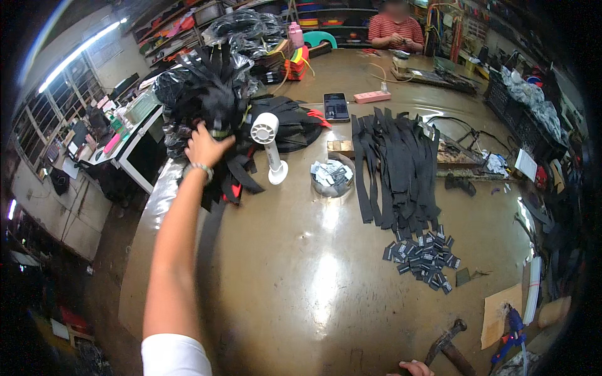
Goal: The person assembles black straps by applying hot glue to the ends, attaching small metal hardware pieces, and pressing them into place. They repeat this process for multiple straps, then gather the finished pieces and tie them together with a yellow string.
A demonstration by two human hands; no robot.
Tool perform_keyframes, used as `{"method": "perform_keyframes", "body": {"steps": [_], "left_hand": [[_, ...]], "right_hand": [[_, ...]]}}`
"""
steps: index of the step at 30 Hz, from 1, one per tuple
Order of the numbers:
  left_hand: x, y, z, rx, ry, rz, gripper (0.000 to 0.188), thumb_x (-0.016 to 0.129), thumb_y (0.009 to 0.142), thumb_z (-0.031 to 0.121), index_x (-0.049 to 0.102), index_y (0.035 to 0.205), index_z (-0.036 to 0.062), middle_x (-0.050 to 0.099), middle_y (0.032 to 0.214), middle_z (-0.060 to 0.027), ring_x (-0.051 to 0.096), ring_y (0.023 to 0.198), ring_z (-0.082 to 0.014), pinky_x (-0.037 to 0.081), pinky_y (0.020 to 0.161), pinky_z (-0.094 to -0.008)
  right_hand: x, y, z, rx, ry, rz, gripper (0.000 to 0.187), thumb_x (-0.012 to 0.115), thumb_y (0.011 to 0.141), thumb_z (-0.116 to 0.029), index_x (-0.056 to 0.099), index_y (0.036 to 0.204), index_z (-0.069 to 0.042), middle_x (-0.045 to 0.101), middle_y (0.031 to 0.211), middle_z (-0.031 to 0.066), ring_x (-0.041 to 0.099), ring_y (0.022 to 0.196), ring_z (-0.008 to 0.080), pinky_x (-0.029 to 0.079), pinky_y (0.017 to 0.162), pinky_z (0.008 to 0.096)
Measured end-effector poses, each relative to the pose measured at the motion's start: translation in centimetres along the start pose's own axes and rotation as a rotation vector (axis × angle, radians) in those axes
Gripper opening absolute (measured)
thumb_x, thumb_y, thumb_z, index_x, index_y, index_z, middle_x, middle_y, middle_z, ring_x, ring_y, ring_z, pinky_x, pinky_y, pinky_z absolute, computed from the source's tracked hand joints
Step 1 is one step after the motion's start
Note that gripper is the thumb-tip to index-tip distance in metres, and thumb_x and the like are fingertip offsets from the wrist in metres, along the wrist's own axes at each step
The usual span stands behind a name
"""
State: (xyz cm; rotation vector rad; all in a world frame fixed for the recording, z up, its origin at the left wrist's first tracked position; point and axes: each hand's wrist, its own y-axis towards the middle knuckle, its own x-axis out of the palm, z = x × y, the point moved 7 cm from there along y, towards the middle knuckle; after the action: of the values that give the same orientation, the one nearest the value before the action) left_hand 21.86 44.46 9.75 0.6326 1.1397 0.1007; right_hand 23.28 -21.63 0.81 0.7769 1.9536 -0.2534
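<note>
My left arm stretches forward to a big heap of black webbing straps (210,94) at the back left. My left hand (208,149) is closed around part of that bundle, thumb to the right; some straps hang down past the wrist. Of my right hand (415,368), only curled fingers show at the lower edge; whatever they hold is hidden. Beside it lies a hammer (448,343). A row of cut black straps (401,169) lies right of centre, with a pile of small black labelled pieces (426,258) at its near end.
A white handheld fan (271,147) stands close to my left hand. Mid-table are a bowl of small labels (332,175), a phone (336,108) and a pink power strip (372,97). A blue glue gun (514,326) lies at right. A person in a striped shirt (396,31) sits opposite.
</note>
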Motion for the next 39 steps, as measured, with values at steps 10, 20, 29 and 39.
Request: {"method": "perform_keyframes", "body": {"steps": [10, 20, 29, 39], "left_hand": [[-1.1, -7.3, 0.1, 0.1, -0.136, 0.195, 0.091, 0.077, 0.076, 0.042, 0.03, 0.143, 0.0007, 0.044, 0.132, -0.0217, 0.043, 0.123, -0.0362, 0.034, 0.103, -0.0479], [7.4, -9.3, 9.7, 0.18, -0.918, -0.136, 0.065, 0.073, 0.087, 0.027, 0.038, 0.133, -0.0037, 0.057, 0.126, -0.0217, 0.056, 0.117, -0.0297, 0.043, 0.099, -0.0378], [4.0, -16.8, 8.2, 0.16, -1.145, -0.379, 0.028, 0.054, 0.101, 0.021, 0.054, 0.114, -0.0031, 0.064, 0.095, -0.0095, 0.062, 0.088, -0.0154, 0.048, 0.08, -0.0301], [2.6, -23.7, 6.9, 0.132, -1.283, -0.602, 0.048, 0.034, 0.107, 0.032, 0.029, 0.142, 0.0005, 0.053, 0.108, -0.0094, 0.055, 0.101, -0.0173, 0.045, 0.093, -0.0336]], "right_hand": [[0.5, -0.3, 1.0, -0.027, -0.025, 0.044, 0.035, 0.08, 0.069, -0.025, 0.065, 0.1, -0.017, 0.056, 0.123, 0.0087, 0.051, 0.117, 0.0332, 0.04, 0.094, 0.049], [0.0, 0.0, 0.7, -0.027, -0.009, 0.017, 0.033, 0.079, 0.07, -0.025, 0.065, 0.099, -0.015, 0.056, 0.123, 0.0088, 0.051, 0.118, 0.0324, 0.04, 0.094, 0.0481], [-0.2, 0.0, 0.6, -0.013, 0.035, 0.046, 0.034, 0.079, 0.071, -0.024, 0.065, 0.101, -0.014, 0.056, 0.124, 0.0089, 0.05, 0.119, 0.032, 0.039, 0.094, 0.0473], [-0.3, 0.5, 0.3, -0.006, 0.019, 0.021, 0.033, 0.078, 0.073, -0.023, 0.065, 0.102, -0.012, 0.056, 0.123, 0.0097, 0.049, 0.119, 0.0332, 0.038, 0.097, 0.0496]]}}
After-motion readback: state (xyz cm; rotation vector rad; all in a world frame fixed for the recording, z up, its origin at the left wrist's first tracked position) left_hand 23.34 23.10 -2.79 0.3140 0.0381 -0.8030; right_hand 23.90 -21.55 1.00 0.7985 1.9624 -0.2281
